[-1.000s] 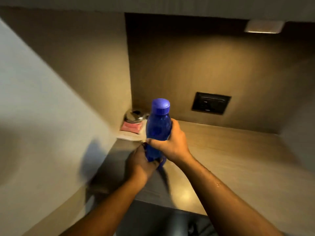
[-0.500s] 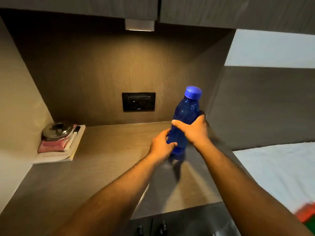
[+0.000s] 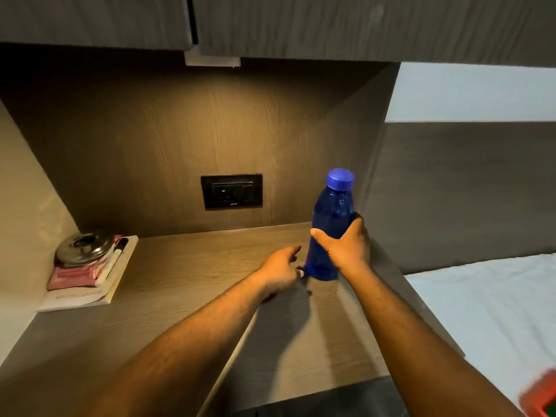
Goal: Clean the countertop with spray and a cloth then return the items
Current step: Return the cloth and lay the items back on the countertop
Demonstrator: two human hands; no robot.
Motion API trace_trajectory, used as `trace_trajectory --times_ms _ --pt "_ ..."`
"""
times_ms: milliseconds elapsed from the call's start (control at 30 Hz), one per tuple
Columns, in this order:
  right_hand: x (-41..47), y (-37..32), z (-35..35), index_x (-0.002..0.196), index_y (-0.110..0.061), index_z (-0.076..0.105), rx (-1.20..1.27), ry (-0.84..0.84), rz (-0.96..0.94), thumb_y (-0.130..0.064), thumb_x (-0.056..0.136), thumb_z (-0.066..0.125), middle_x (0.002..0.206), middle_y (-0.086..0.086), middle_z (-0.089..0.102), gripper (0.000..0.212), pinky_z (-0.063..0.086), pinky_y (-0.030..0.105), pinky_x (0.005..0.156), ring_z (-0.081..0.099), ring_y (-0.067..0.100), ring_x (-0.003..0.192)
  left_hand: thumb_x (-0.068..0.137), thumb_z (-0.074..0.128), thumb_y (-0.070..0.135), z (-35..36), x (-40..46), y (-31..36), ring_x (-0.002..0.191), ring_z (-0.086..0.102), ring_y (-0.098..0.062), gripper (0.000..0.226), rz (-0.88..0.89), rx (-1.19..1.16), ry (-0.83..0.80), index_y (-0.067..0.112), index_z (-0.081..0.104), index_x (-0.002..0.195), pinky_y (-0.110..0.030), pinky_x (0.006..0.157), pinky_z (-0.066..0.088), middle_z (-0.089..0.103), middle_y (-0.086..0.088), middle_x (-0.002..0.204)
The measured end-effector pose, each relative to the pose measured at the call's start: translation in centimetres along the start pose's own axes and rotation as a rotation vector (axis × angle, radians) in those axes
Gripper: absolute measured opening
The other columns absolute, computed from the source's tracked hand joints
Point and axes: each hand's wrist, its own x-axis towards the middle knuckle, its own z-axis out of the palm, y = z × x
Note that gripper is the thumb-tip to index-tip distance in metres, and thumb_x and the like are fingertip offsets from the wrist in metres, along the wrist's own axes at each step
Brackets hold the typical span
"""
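Observation:
A blue plastic bottle (image 3: 331,218) with a blue cap stands upright at the right end of the wooden countertop (image 3: 186,284), close to the side panel. My right hand (image 3: 346,248) is wrapped around its middle. My left hand (image 3: 279,272) hovers just left of the bottle's base, fingers loosely apart and holding nothing. No cloth shows in the view.
At the far left corner lies a booklet (image 3: 90,293) with a pink packet, a marker and a steel lid (image 3: 82,246) stacked on it. A black wall socket (image 3: 231,191) sits in the back panel. Cabinets hang overhead. A white bed (image 3: 487,299) lies to the right.
The bottle has been carried from the left end of the counter to the right end and now rests on it. My left hand has come off the bottle.

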Motion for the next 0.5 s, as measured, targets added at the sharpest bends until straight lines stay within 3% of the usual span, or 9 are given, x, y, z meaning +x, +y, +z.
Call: trace_trajectory --times_ms 100,167,267,333,500 --pt "-4.4 -0.9 1.3 0.143 -0.011 0.035 -0.022 0.3 -0.139 -0.037 0.072 0.079 0.143 0.018 0.04 0.087 0.039 0.046 0.1 0.039 0.037 0.129 0.085 0.065 0.013 -3.3 -2.4 -3.3 0.126 0.05 -0.022 0.062 -0.03 0.036 0.095 0.021 0.04 0.141 -0.028 0.099 0.039 0.048 -0.008 0.142" --pt "-7.7 -2.7 3.2 0.141 -0.012 0.042 0.028 0.335 -0.284 -0.029 0.076 0.076 0.138 0.018 0.045 0.075 0.037 0.042 0.1 0.043 0.034 0.124 0.085 0.066 0.011 -6.4 -4.5 -6.1 0.119 0.055 -0.024 0.055 -0.061 0.046 0.213 0.014 0.047 0.137 -0.03 0.099 0.042 0.052 -0.012 0.138" --pt "-10.8 -6.3 7.3 0.136 -0.014 0.05 0.107 0.045 -0.308 -0.027 0.084 0.068 0.127 0.007 0.053 0.057 0.043 0.031 0.095 0.052 0.02 0.113 0.084 0.068 0.013 -12.2 -8.5 -9.9 0.116 0.057 -0.026 0.046 -0.123 0.095 0.451 0.011 0.055 0.129 -0.032 0.098 0.044 0.058 -0.012 0.131" --pt "-12.3 -8.7 10.5 0.133 -0.015 0.053 0.097 -0.174 -0.276 -0.029 0.087 0.065 0.122 0.004 0.057 0.05 0.049 0.034 0.094 0.055 0.015 0.108 0.083 0.068 0.015 -16.0 -11.2 -11.8 0.115 0.058 -0.026 0.043 -0.177 0.108 0.597 0.011 0.058 0.125 -0.029 0.096 0.042 0.061 -0.011 0.128" --pt "-16.2 -13.8 19.6 0.13 -0.009 0.057 0.073 -0.573 -0.185 -0.036 0.087 0.067 0.117 0.007 0.066 0.051 0.051 0.039 0.095 0.062 0.021 0.105 0.083 0.065 0.018 -23.7 -17.4 -15.9 0.109 0.06 -0.032 0.037 -0.333 0.056 0.824 0.014 0.063 0.12 -0.028 0.087 0.043 0.064 -0.013 0.123"
